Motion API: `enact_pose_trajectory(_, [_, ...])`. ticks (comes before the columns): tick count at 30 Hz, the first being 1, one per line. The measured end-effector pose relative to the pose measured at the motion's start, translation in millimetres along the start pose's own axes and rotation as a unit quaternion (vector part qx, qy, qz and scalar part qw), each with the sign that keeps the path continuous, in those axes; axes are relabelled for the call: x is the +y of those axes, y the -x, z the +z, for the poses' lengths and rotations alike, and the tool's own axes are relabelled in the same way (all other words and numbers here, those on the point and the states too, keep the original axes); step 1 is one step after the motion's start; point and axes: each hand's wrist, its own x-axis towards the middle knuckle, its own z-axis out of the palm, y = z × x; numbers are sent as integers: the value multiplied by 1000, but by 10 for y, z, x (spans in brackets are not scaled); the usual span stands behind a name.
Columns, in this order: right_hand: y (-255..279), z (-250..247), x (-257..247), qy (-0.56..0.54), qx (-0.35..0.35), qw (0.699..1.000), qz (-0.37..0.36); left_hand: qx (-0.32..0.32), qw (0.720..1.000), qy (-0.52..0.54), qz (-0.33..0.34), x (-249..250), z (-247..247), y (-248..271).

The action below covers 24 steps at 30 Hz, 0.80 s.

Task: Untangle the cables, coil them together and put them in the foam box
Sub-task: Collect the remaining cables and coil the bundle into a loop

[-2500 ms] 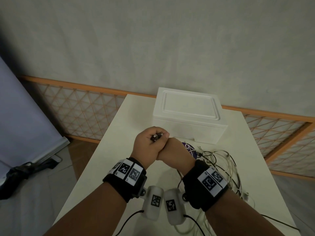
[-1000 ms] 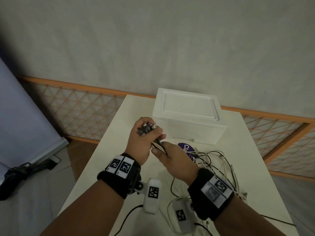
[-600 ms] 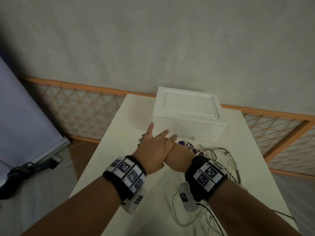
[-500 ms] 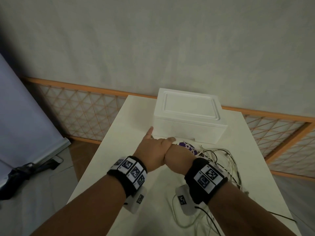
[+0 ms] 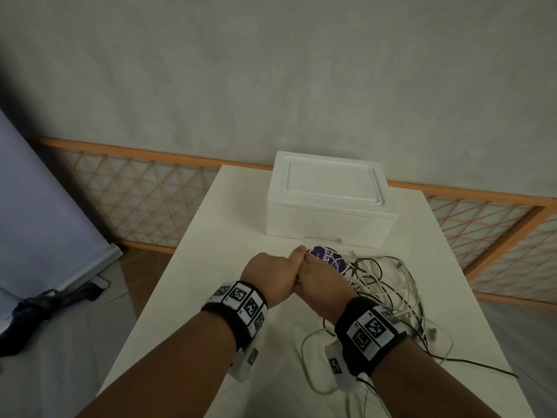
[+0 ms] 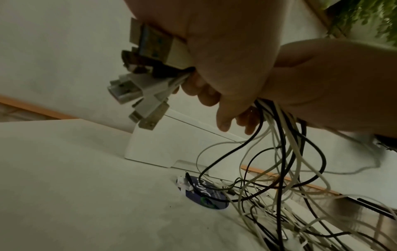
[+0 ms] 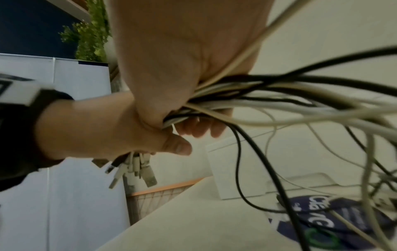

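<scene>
Several black and white USB cables [image 5: 388, 288] lie tangled on the white table [image 5: 217, 267], right of my hands. My left hand [image 5: 271, 276] grips the gathered bundle just behind the plugs [image 6: 146, 73], which stick out of the fist. My right hand [image 5: 321, 280] presses against the left and grips the same bundle of cables [image 7: 300, 95] a little further along. From it the strands hang in loose loops [image 6: 279, 161] down to the table. The white foam box [image 5: 328, 200] stands behind my hands with its lid on.
A round purple label [image 5: 330, 257] lies under the cables just in front of the box. The table's left half shows bare top. An orange lattice fence [image 5: 144, 203] runs behind the table, and a pale panel [image 5: 39, 212] leans at the left.
My left hand's fingers, stretched out half a second ago, are now curled into a fist on the bundle. Both hands have dropped lower than a second ago and sit side by side.
</scene>
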Motion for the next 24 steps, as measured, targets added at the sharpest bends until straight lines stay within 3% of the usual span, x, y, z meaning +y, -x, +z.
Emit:
enact_pose_trajectory(4, [96, 76, 60, -6, 126, 992, -8, -1, 1000, -17, -4, 29, 8, -8])
enact_pose_trajectory(11, [228, 83, 91, -102, 198, 974, -26, -55, 996, -67, -27, -257, 61, 24])
enact_pose_trajectory(16, [157, 62, 28, -113, 152, 981, -35, -62, 992, -105, -12, -243, 48, 61])
enact_pose_trajectory(21, [104, 38, -105, -141, 72, 987, 38, -64, 989, -132, -18, -239, -13, 63])
enact_pose_trajectory(24, [116, 57, -124, -152, 57, 984, 73, -65, 987, -146, -6, -235, -69, 57])
